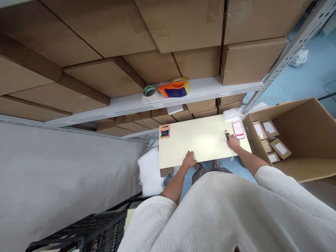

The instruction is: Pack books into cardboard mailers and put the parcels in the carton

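My left hand (189, 160) rests at the near edge of the pale yellow board-like tabletop (199, 140), fingers extended and nothing in them. Toward the right end, my right hand (233, 142) has its fingers closed on a small black-and-yellow tool, which looks like a utility knife (227, 134). Just beyond that hand lies a phone (239, 131) with a lit, pinkish screen, partly blurred. A colourful printed card or small packet (165, 132) sits at the far left corner of the tabletop.
An open carton (304, 129) at the right holds several small labelled boxes. Cardboard boxes fill the metal shelf (204, 85) ahead, where an orange tape dispenser (174, 88) and a tape roll (149, 91) lie. White foam wrap (151, 171) and a black crate (102, 231) are at left.
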The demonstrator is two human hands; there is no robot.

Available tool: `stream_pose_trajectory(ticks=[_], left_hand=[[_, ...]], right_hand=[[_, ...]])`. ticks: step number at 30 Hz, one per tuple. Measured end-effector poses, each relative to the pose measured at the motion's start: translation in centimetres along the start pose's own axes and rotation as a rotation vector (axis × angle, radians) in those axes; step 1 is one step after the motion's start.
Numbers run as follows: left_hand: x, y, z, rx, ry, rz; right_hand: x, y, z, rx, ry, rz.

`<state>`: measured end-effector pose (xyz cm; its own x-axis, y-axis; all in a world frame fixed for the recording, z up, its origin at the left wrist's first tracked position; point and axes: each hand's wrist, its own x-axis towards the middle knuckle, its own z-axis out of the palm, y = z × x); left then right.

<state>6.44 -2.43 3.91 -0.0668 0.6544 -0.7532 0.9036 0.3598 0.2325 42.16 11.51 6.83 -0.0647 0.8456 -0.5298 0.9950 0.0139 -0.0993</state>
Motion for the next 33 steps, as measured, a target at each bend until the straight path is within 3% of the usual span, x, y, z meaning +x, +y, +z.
stream_pose_trajectory(ticks=[3,6,10,13,16,19,25,33], left_hand=[[0.2,-0.7,-0.1,-0.018,0.013,0.031],[0.4,-1.8,-0.5,-0.013,0.054,0.034],[0.6,-3.6,-1.1,0.022,0.117,-0.042],[0.6,-4.7,-1.3,0.045,0.097,-0.031],[0.4,-5.3,-1.1,0.062,0.072,0.011],[0.1,-5.5,-0.9,0.062,0.077,0.048],[-0.1,-6.3,-1.5,0.046,0.103,0.086],[0.3,-7.0,-2.9,0.003,0.124,0.099]], right_hand=[[0.2,-1.1,-1.6,-0.012,0.081,-0.029],[0.8,-4.1,-5.2,0.061,0.211,-0.139],[1.9,-11.1,-12.7,0.202,0.492,-0.430],[2.7,-17.1,-19.0,0.255,0.694,-0.631],[3.4,-22.3,-24.5,0.190,0.750,-0.758],[4.2,-26.2,-28.0,0.082,0.726,-0.801],[5.7,-29.5,-29.3,-0.125,0.671,-0.669],[4.9,-28.9,-28.5,-0.108,0.729,-0.728]])
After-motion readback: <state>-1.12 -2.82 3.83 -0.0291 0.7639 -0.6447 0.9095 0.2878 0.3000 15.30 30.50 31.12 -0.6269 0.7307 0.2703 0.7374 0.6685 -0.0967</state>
